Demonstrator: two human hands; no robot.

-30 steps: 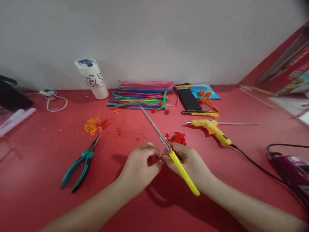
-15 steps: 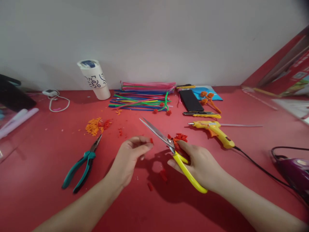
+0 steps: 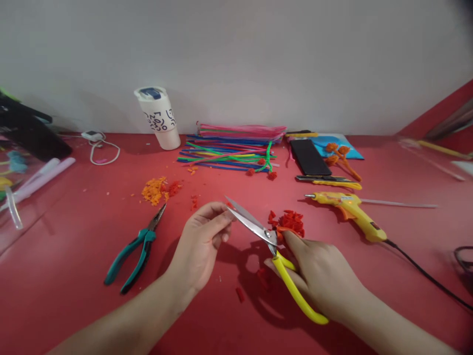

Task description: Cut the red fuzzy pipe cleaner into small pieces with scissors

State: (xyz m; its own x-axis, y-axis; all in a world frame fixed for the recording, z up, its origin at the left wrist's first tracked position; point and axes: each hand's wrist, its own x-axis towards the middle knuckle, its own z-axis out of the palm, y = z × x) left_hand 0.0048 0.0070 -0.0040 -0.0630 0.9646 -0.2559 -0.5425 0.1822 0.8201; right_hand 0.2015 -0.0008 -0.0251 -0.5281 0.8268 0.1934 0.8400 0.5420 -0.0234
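Note:
My right hand [image 3: 318,276] grips the yellow handles of a pair of scissors [image 3: 273,251]; the steel blades point up and left, slightly parted. My left hand [image 3: 201,241] is closed in a pinch right at the blade tips, with a tiny red bit between thumb and forefinger. A heap of red cut pieces [image 3: 288,222] lies just beyond my right hand. A few red scraps [image 3: 240,295] lie on the red table [image 3: 74,236] under the scissors.
Teal pliers [image 3: 136,249] lie to the left, beside orange and red crumbs [image 3: 158,188]. A yellow glue gun [image 3: 351,209] with a black cord, a black phone [image 3: 308,157], a craft knife, coloured pipe cleaners [image 3: 232,153] and a white cup [image 3: 158,118] stand further back.
My hands drew apart from a joint grip. The scissor blades dropped lower and opened slightly. Red scraps fell to the table. The camera view shifted left.

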